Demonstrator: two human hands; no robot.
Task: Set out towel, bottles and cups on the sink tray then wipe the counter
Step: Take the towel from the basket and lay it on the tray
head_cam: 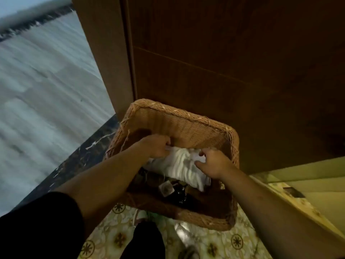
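Both hands reach into the square brown woven basket [179, 122] on the floor. The left hand [156, 146] and the right hand [214, 163] each pinch the white ribbed towel [179, 165].

Dim light. Brown wood door [233, 62] beyond the fingers. Blurred pale tiled floor [43, 90] to their left, dark marble threshold [78, 161] nearer. Patterned floral floor [214, 240] below them.
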